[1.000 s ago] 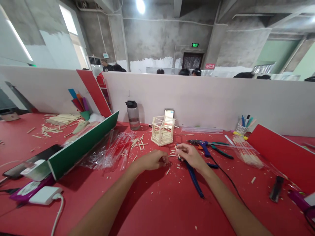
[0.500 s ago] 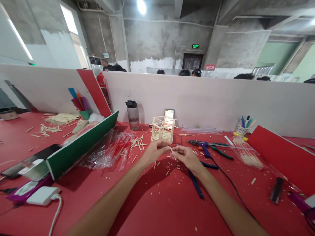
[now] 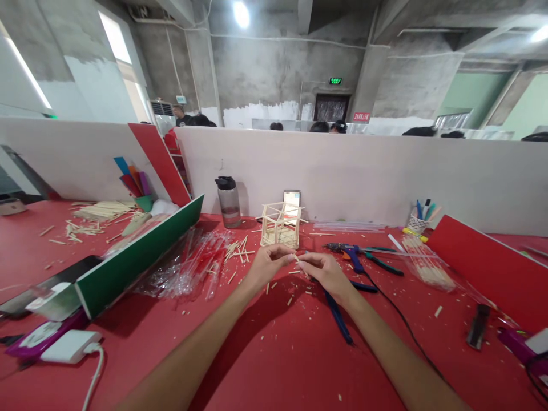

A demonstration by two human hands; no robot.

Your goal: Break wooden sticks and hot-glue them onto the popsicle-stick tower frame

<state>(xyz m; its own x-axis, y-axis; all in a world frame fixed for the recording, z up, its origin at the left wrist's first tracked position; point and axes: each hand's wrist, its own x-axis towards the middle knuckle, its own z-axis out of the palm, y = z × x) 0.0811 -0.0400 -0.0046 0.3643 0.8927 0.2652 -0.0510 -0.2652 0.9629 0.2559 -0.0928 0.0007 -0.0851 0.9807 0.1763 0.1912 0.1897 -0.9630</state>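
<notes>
A small wooden stick (image 3: 296, 258) is pinched between the fingertips of both hands, above the red table. My left hand (image 3: 270, 264) is closed on its left end, and my right hand (image 3: 323, 273) is closed on its right side. Just behind my hands stands an open frame of wooden sticks (image 3: 279, 225), with a phone (image 3: 292, 200) upright behind it. Right of my right hand lies a blue glue gun (image 3: 353, 257). Blue-handled pliers (image 3: 338, 319) lie partly under my right wrist.
Loose sticks (image 3: 241, 251) and clear plastic wrapping (image 3: 184, 265) lie to the left, beside a green board (image 3: 141, 257). A water bottle (image 3: 229, 202) stands at the back. Green-handled pliers (image 3: 385, 264), bagged sticks (image 3: 428, 265) and a red board (image 3: 492, 271) are at the right.
The view has shifted slightly. The stick between my fingers is tilted less steeply and shows less below the fingertips. Both hands keep nearly the same place.
</notes>
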